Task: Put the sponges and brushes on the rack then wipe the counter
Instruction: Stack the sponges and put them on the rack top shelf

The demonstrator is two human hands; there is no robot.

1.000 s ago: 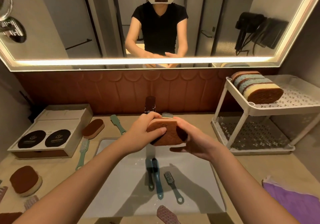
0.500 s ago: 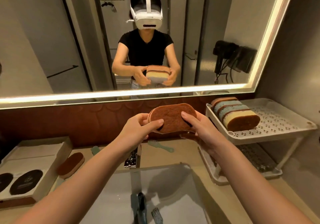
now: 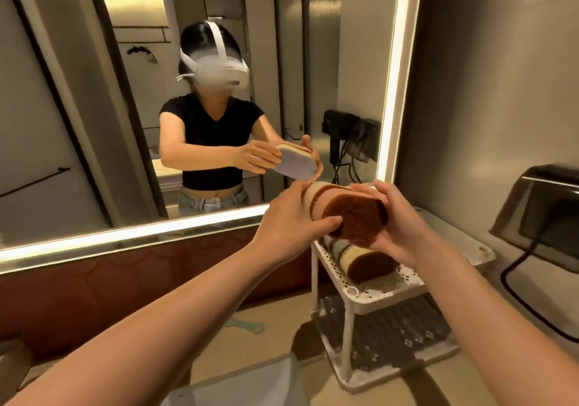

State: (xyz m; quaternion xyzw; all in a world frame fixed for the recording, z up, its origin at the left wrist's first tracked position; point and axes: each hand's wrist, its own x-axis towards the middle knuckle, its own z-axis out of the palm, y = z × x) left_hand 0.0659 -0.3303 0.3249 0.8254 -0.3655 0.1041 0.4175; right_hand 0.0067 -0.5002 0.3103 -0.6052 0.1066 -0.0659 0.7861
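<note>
A sponge [image 3: 357, 217] with a brown scrub face and a cream body hangs in the air between my two hands, just above the top shelf of the white two-tier rack [image 3: 360, 299]. My left hand [image 3: 291, 220] grips its left end, thumb on the brown face. My right hand [image 3: 398, 217] grips its right end, fingers curled over the top. Under the held sponge a row of sponges [image 3: 360, 261] lies on the top shelf, partly hidden by my hands. A green brush [image 3: 247, 325] lies on the counter by the wall.
The rack's perforated lower shelf [image 3: 385, 343] holds nothing I can see. A dark wall-mounted device with a black cable [image 3: 545, 208] sits right of the rack. The white sink [image 3: 250, 387] is at the bottom. A lit mirror [image 3: 188, 92] fills the wall ahead.
Both hands carried the sponge up from over the sink and to the right, until it hangs above the rack's top shelf. My view swung right toward the rack.
</note>
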